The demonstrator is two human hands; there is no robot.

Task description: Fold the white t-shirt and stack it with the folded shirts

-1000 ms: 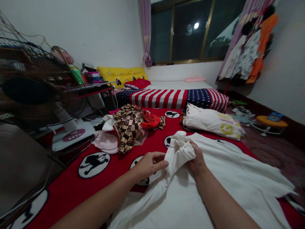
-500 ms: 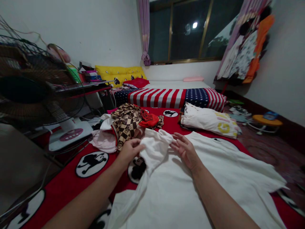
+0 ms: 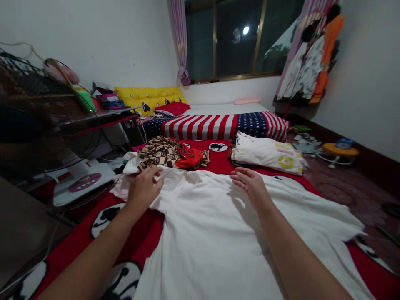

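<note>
- Left grip [image 3: 143, 189] curved, fingers down on the far edge of the white shirt [image 3: 212, 233]; whether they pinch the cloth, I cannot tell.
- Right grip [image 3: 251, 185] open, fingers spread, just over the shirt's far right; nothing held.
- Shirt lies spread flat and face-up, no bunched fold in it, its body running near and its right side reaching out wide.
- Under it, a red blanket [image 3: 146, 233] printed with black figures in white circles.
- Just beyond the left grip, a heap: checked brown cloth [image 3: 158, 155], red cloth [image 3: 189, 157], pink cloth [image 3: 120, 191].
- Far right of the shirt, a white bundle [image 3: 265, 153] with a yellow G.
- Farther off, striped bedding [image 3: 200, 127].
- Left, a fan [image 3: 28, 112]; right, on the floor, an orange stool [image 3: 340, 149].
</note>
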